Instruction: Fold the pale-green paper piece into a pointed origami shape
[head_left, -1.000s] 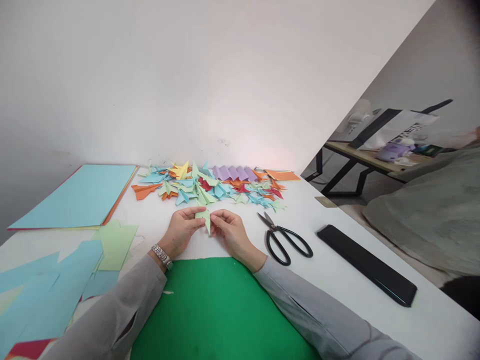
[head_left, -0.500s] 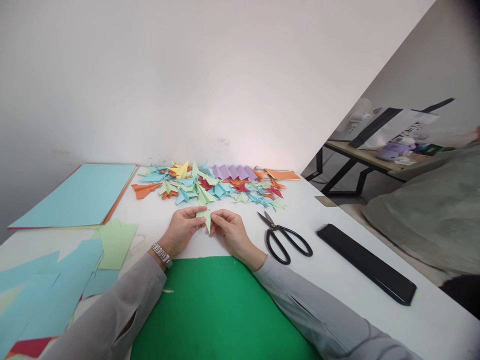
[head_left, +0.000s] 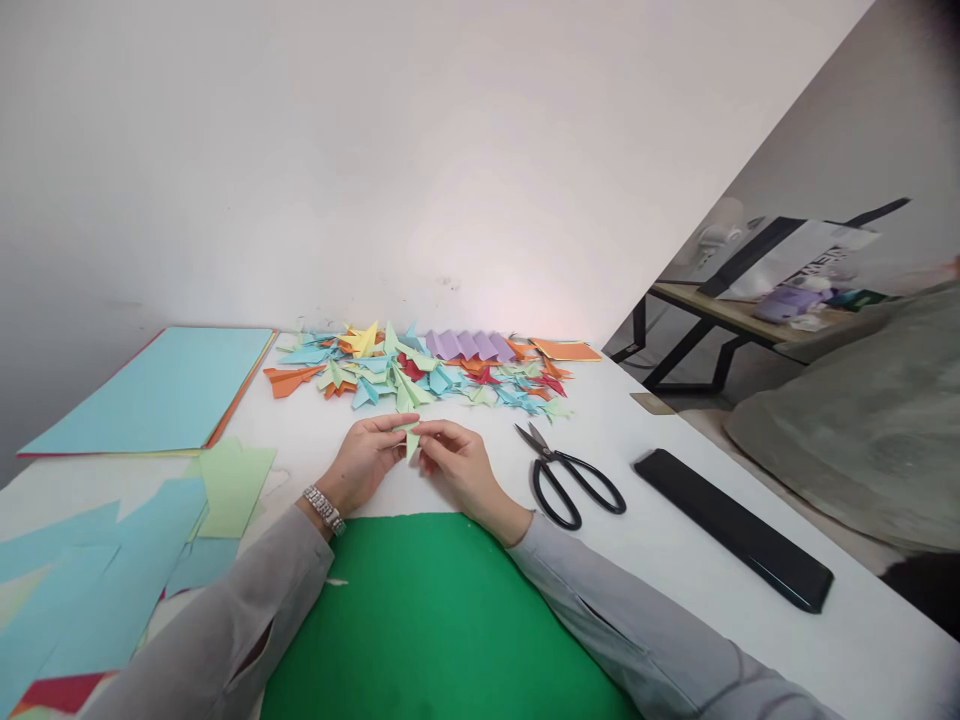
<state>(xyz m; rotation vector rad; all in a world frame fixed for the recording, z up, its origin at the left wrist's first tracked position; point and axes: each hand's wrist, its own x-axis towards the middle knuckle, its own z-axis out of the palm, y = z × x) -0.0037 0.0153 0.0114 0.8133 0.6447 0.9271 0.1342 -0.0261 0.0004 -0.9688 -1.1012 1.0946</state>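
A small pale green piece of folded paper (head_left: pixel 412 443) is held between both hands, its pointed end hanging down. My left hand (head_left: pixel 366 455) pinches it from the left, thumb and fingers closed on it. From the right, my right hand (head_left: pixel 457 460) grips its edge between thumb and forefinger; the other fingers are curled and partly hidden. Just beyond the hands lies a heap of folded paper shapes (head_left: pixel 409 385), some like small planes, in several colours. Scissors with black handles (head_left: pixel 559 470) lie to the right of my right hand, blades slightly apart.
A green mat (head_left: pixel 442 610) lies before me on the white table. Large coloured sheets (head_left: pixel 161 385) are stacked at the back left, with loose cut sheets (head_left: pixel 157 560) nearer. A long black object (head_left: pixel 739 525) lies at the right. Another table (head_left: pixel 750 315) stands beyond.
The green paper has turned and shows a narrower face. My right hand's fingers have shifted slightly left, closer to my left hand.
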